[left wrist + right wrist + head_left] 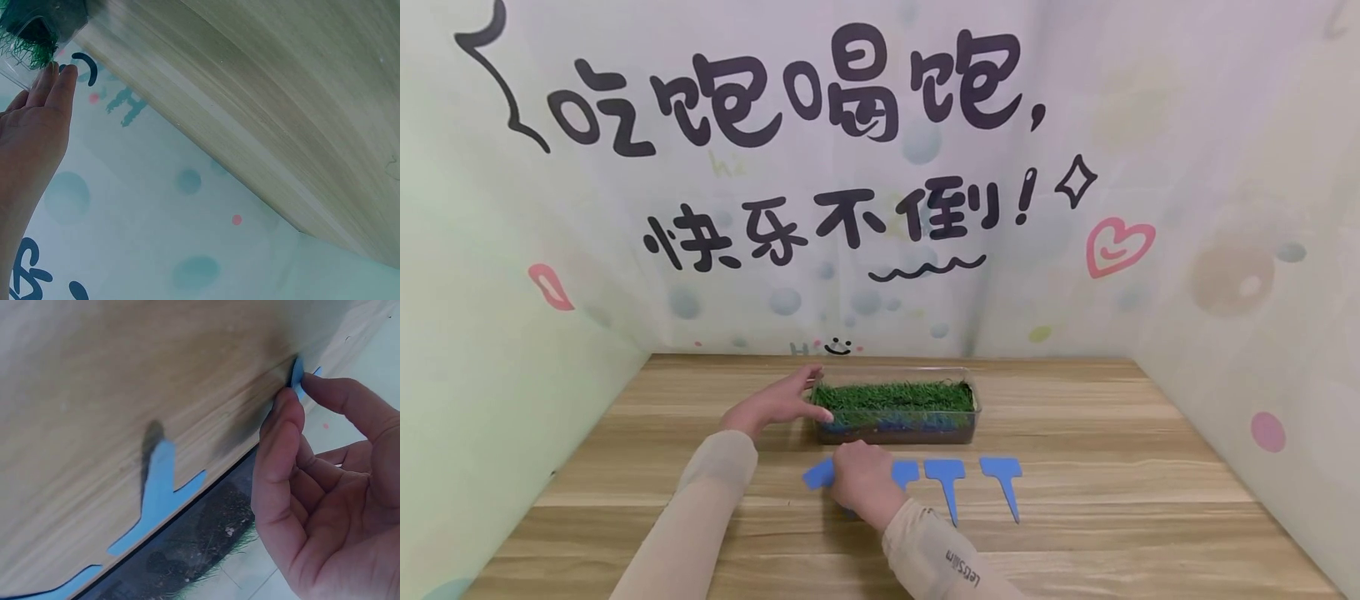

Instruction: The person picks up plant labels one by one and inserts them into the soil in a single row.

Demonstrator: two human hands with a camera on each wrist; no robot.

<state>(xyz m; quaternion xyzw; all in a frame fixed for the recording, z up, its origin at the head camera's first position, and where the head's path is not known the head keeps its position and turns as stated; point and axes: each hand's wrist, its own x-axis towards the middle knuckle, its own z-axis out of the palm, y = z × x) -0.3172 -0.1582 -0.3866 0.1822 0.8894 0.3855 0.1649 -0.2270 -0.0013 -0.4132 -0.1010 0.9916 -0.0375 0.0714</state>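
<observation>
A clear rectangular box (886, 433) with green artificial grass (895, 398) on a dark layer stands near the table's back. My left hand (778, 402) is at its left end, thumb toward the front and fingers toward the back; in the left wrist view those fingers (57, 94) look nearly straight against the box. In front of the box, my right hand (867, 482) pinches a blue plant label (296, 372) between thumb and index finger. A tilted blue piece (818, 473) shows left of that hand. One T-shaped label (907, 473) is partly hidden behind it.
Further right, two more blue T-shaped labels (945, 472) lie on the wood-grain table (1097, 467), the outermost label (1002, 468) farthest right. A printed cloth backdrop (850, 317) rises behind the table and along both sides.
</observation>
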